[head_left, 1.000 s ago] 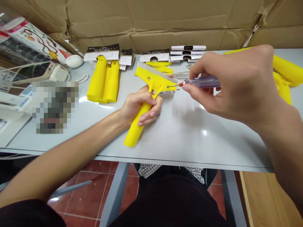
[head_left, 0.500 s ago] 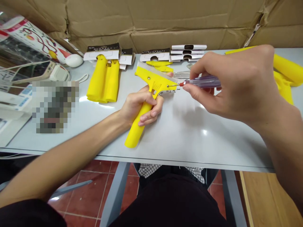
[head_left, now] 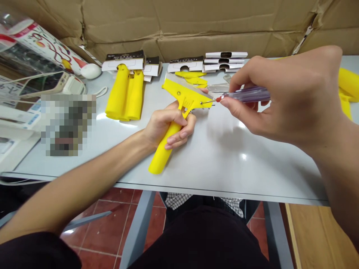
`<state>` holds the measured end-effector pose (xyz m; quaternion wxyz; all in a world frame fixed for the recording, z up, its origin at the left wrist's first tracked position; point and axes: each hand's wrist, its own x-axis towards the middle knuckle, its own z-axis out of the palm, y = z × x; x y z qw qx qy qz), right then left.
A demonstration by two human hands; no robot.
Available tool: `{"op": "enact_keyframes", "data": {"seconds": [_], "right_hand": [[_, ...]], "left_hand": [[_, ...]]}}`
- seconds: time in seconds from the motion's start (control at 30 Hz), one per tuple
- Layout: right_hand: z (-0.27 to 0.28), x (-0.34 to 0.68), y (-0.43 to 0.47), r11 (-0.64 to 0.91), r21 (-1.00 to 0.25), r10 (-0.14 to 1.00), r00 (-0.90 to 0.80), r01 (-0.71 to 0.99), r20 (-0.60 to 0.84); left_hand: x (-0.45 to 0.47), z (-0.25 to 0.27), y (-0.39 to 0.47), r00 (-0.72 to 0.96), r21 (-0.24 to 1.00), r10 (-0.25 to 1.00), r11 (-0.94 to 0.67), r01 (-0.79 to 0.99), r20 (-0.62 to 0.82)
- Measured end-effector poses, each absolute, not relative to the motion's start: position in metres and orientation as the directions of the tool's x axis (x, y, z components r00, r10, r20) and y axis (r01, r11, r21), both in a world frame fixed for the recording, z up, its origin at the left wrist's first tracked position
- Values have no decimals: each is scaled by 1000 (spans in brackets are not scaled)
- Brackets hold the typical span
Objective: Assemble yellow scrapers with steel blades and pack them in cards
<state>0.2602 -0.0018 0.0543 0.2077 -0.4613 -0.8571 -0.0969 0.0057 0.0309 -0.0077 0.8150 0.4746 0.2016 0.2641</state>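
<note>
My left hand (head_left: 172, 129) is wrapped round the handle of a yellow scraper (head_left: 164, 155), which is tilted with its wide head up and away from me. A clear strip (head_left: 183, 80) runs along the head's far edge, and two screws show in its face. Between the fingertips of my right hand (head_left: 291, 97) is a screwdriver (head_left: 249, 95) with a translucent purple handle and a red collar. Its tip meets the right-hand screw (head_left: 201, 103). Several small loose screws (head_left: 206, 108) lie behind the head, partly hidden by it.
Yellow handles (head_left: 125, 95) with cardboard cards (head_left: 123, 61) lie back left; more folded cards (head_left: 224, 61) lie behind the scraper. Beside them are small yellow pieces (head_left: 193, 78) and a metal blade (head_left: 218, 87). A handheld device (head_left: 74, 85) and bottle (head_left: 53, 48) are at left. Cardboard (head_left: 190, 30) walls the back.
The view has shifted slightly. The screwdriver stays on the same screw while my right hand has turned a little and moved slightly right. My left hand keeps its hold on the scraper.
</note>
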Motion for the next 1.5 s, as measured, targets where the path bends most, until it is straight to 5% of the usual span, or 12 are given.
{"op": "enact_keyframes", "data": {"seconds": [0.6, 1.03, 1.33, 1.5], "right_hand": [[52, 262, -1, 574, -46, 737, -491, 818, 465], [57, 268, -2, 663, -97, 692, -558, 742, 459], [51, 261, -1, 545, -28, 764, -482, 838, 428], [54, 264, 0, 584, -117, 755, -484, 803, 442]], "left_hand": [[4, -9, 32, 806, 860, 586, 450, -242, -80], [7, -4, 22, 712, 865, 678, 455, -210, -184], [7, -3, 25, 685, 843, 695, 487, -226, -217], [9, -3, 22, 692, 874, 702, 432, -222, -171]]}}
